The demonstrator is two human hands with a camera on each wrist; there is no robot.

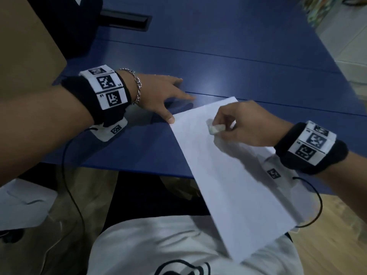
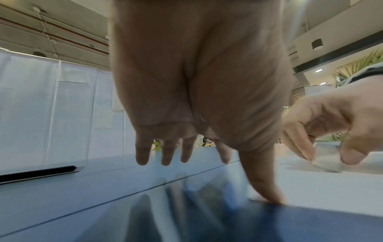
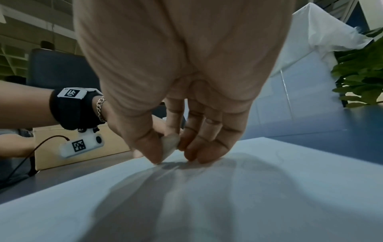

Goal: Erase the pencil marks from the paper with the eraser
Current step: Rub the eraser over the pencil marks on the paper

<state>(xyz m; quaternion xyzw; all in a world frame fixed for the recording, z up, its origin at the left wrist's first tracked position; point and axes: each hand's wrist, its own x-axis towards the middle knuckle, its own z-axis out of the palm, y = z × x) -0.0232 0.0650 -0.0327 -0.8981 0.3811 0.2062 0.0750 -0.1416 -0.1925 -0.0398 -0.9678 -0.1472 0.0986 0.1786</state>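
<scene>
A person sits at a dark blue table whose near edge runs across the middle of the head view. A plain white sheet of paper lies slanted on it, its far corner on the tabletop and its near half hanging past the table edge over the person's lap. No pencil marks can be made out on the sheet.

The right hand pinches a small white block eraser between thumb and fingers and holds it down on the upper part of the paper, close to the sheet's left edge. The curled fingertips also touch the paper.

The left hand lies spread with straight fingers on the bare table just left of the paper. Its thumb presses down at the sheet's left corner, pinning it. A silver chain bracelet circles that wrist.

Beyond both hands the blue tabletop stretches away. A black rectangular slot sits far back on the left, and a tan cardboard box stands at the table's left edge.
</scene>
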